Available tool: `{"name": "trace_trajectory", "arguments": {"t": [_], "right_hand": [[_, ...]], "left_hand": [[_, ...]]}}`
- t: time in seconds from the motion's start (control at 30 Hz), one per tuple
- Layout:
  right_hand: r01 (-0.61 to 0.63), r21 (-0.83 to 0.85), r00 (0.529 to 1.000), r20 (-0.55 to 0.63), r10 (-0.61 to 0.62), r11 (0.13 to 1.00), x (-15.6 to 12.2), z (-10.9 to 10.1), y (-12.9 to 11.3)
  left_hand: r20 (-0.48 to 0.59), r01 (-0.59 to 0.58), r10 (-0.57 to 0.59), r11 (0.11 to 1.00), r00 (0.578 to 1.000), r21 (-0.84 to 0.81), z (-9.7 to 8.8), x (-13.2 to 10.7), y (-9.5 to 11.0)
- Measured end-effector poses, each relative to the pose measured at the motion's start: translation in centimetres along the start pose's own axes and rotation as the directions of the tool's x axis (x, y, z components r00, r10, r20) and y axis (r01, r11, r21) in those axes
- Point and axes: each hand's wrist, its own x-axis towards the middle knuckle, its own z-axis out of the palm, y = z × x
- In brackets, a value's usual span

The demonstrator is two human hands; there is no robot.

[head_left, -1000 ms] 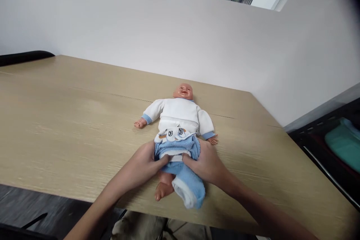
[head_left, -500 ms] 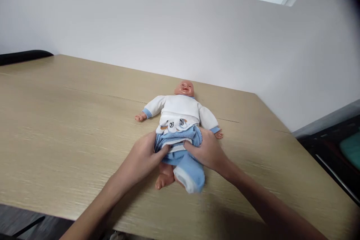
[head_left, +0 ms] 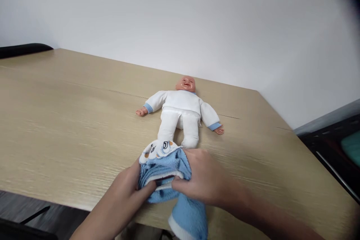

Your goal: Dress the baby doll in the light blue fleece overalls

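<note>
We grip the blue pants (head_left: pixel 164 174) at the waistband with both hands, left hand (head_left: pixel 128 195) and right hand (head_left: pixel 201 182) pinched shut on it. The pants lie just below the doll (head_left: pixel 181 110), whose long axis runs away from us; its feet seem hidden behind the cloth.

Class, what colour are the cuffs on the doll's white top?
Light blue cuffs, clearest in the head view.

Two bare forearms, no sleeves in view. Left hand (head_left: pixel 128 191) and right hand (head_left: pixel 204 180) without gloves, rings, watch or bands; short, plain nails.
</note>
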Motion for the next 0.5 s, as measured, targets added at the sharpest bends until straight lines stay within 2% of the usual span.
{"name": "trace_trajectory", "arguments": {"t": [0.17,0.37,0.5], "right_hand": [[-0.028,-0.122,1.000,-0.008,0.027,0.992,0.3,0.9,0.4],[-0.061,-0.232,0.995,-0.093,0.040,0.971,-0.3,1.9,0.2],[-0.015,-0.156,0.997,-0.077,0.003,0.988,-0.6,2.2,0.5]], "left_hand": [[0.042,0.022,-0.026,0.996,0.999,0.092,0.4,0.5,-1.1],[-0.050,-0.086,0.090,0.994,0.995,0.071,1.5,1.5,-1.1],[-0.076,-0.118,0.119,0.993,0.990,0.015,2.4,1.4,-1.4]]}}
